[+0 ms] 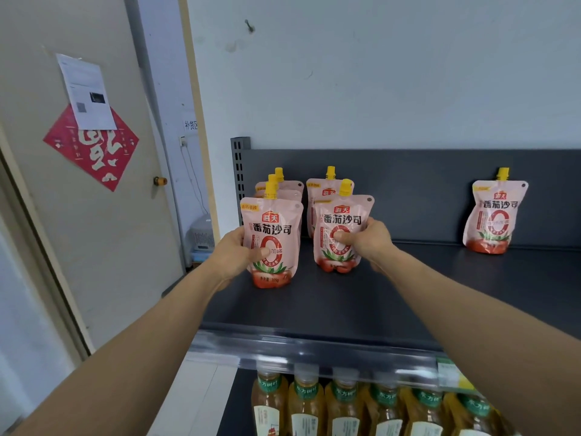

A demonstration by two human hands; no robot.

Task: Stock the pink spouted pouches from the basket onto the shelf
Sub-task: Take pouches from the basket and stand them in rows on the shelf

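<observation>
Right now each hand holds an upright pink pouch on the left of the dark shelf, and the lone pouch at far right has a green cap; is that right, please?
Not quite: in the head view the cap of the lone pouch is yellow, not green. Otherwise yes: the left hand and right hand each hold an upright pink pouch on the left of the dark shelf.

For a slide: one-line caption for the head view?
Left hand grips the left pink spouted pouch, right hand the right pink spouted pouch, both upright on the dark grey metal shelf.
</observation>
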